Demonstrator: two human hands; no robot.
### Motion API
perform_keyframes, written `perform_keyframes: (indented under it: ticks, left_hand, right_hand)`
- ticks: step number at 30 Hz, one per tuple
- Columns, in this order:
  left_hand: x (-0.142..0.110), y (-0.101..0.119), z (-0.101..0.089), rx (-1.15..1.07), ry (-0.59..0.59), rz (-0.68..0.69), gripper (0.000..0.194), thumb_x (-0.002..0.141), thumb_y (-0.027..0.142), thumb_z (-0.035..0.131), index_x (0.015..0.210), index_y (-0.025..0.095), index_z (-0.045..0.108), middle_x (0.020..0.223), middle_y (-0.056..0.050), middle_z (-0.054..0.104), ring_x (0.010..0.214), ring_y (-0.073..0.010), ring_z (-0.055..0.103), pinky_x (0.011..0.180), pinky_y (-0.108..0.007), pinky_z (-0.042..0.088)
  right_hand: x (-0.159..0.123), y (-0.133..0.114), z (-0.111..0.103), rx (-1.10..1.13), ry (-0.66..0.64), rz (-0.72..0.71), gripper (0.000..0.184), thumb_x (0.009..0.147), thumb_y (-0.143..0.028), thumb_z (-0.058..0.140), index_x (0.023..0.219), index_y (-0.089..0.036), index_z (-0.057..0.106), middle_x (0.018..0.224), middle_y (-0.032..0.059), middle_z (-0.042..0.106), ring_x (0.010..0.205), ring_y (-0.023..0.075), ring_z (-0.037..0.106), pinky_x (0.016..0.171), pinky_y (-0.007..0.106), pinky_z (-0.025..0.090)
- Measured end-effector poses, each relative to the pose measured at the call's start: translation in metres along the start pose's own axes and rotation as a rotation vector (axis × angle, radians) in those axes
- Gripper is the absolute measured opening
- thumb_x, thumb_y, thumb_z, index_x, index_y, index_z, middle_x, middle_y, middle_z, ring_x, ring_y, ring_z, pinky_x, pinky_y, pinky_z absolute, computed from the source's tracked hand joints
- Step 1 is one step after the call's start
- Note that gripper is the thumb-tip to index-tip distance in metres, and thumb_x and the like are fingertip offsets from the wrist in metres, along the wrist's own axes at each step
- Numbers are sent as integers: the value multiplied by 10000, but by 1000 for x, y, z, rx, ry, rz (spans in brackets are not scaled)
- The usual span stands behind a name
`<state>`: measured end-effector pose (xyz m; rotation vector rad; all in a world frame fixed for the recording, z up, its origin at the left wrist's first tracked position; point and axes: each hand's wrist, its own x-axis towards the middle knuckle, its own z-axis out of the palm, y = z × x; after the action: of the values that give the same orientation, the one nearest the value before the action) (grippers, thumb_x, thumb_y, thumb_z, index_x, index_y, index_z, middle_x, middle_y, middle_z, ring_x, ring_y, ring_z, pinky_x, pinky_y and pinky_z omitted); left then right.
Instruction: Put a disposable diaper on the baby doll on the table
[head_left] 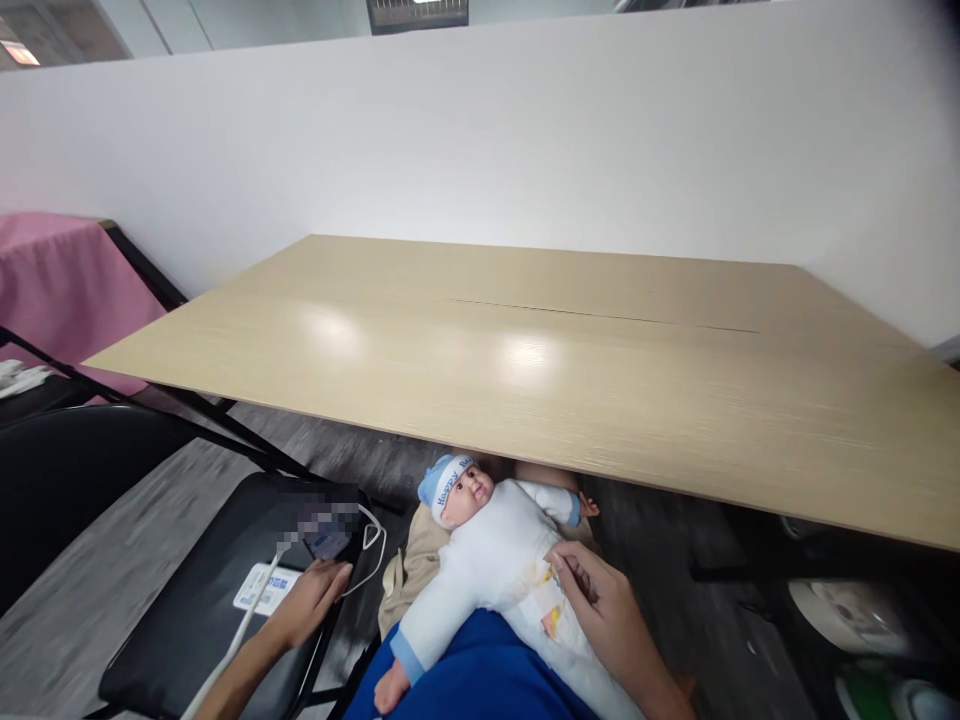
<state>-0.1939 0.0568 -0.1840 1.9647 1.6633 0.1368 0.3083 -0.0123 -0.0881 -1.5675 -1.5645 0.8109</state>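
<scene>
A baby doll [506,545] in a white suit with blue cuffs lies on its back across my lap. On its head is a blue and white cap [448,488] with lettering. My right hand [607,615] is at the doll's belly, thumb and fingers pinched together over a patch with yellow marks [551,615]; whatever is between the fingertips is hidden. To the left, my left hand [313,598] rests with fingers stretched out at the edge of a black chair seat [180,590], beside a white card [264,588] and a white cable [238,640].
A light wooden table [525,350] spans the view before me, its near edge above the doll's head. Behind it stands a white partition [525,140]. Pink cloth [67,285] hangs at the left. Round pale containers [847,615] sit low at the right.
</scene>
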Motion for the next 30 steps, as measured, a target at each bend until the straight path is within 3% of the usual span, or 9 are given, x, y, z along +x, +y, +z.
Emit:
perform_keyframes:
  ticks: [3, 7, 10, 12, 14, 17, 19, 23, 30]
  left_hand:
    - [-13, 50, -10, -139, -193, 126, 630, 1139, 614, 226, 744, 258, 562, 813, -76, 684, 859, -288, 689, 926, -416, 558]
    - [-15, 119, -27, -279, -139, 328, 606, 1154, 601, 176, 828, 264, 560, 870, -83, 675, 874, -267, 655, 915, -398, 547]
    - [-8, 176, -38, -278, -57, 551, 672, 1147, 622, 85, 879, 262, 585, 864, -90, 655, 853, -268, 615, 873, -422, 529]
    - [0, 215, -42, -214, -33, 726, 641, 1161, 605, 138, 934, 244, 617, 904, -85, 670, 881, -264, 601, 874, -425, 511]
    - [11, 252, -40, -158, -37, 829, 483, 1186, 495, 274, 1102, 233, 671, 1082, -84, 724, 1010, -256, 627, 967, -420, 494]
    - [31, 291, -24, -120, -40, 914, 333, 1172, 415, 435, 1367, 257, 653, 1356, -89, 721, 1234, -254, 626, 1089, -412, 449]
    - [44, 304, -9, -80, -52, 950, 355, 1161, 433, 481, 1424, 255, 639, 1392, -95, 722, 1268, -260, 620, 1086, -413, 438]
    - [61, 306, 13, -21, -50, 944, 347, 1148, 482, 515, 1337, 260, 704, 1326, -80, 754, 1209, -263, 622, 1021, -419, 419]
    - [63, 305, 14, -118, -72, 983, 366, 1081, 593, 636, 1292, 326, 769, 1291, -40, 761, 1227, -253, 616, 1034, -414, 386]
  right_hand:
    - [-7, 14, -11, 45, 76, 74, 368, 1104, -544, 581, 1052, -246, 791, 928, 45, 795, 821, 220, 733, 752, 280, 558]
    - [-10, 35, -28, 26, 168, 123, 375, 1059, -591, 647, 1079, -259, 821, 964, 43, 812, 861, 227, 741, 811, 290, 577]
    - [-7, 47, -36, -17, 227, 156, 419, 1034, -633, 659, 1091, -250, 820, 859, 33, 765, 786, 217, 698, 767, 297, 568]
    - [-2, 52, -38, -40, 220, 169, 458, 1014, -656, 666, 1115, -233, 809, 776, 22, 716, 739, 216, 675, 728, 304, 562]
    - [5, 54, -38, -57, 171, 154, 479, 985, -662, 690, 1138, -223, 807, 800, 34, 732, 767, 229, 697, 754, 322, 580]
    - [14, 51, -34, -64, 33, 101, 446, 969, -624, 716, 1178, -248, 835, 1110, 94, 822, 1042, 285, 772, 975, 378, 606]
    - [17, 47, -31, -45, -48, 95, 418, 991, -603, 696, 1195, -274, 853, 1262, 101, 822, 1197, 309, 767, 1083, 405, 582]
    - [21, 43, -27, -19, -64, 116, 425, 1019, -599, 654, 1145, -258, 875, 1227, 112, 847, 1170, 325, 790, 1049, 413, 593]
    - [32, 60, -27, -56, -15, 65, 414, 1039, -596, 634, 975, -256, 862, 1062, 86, 859, 1026, 297, 801, 926, 370, 587]
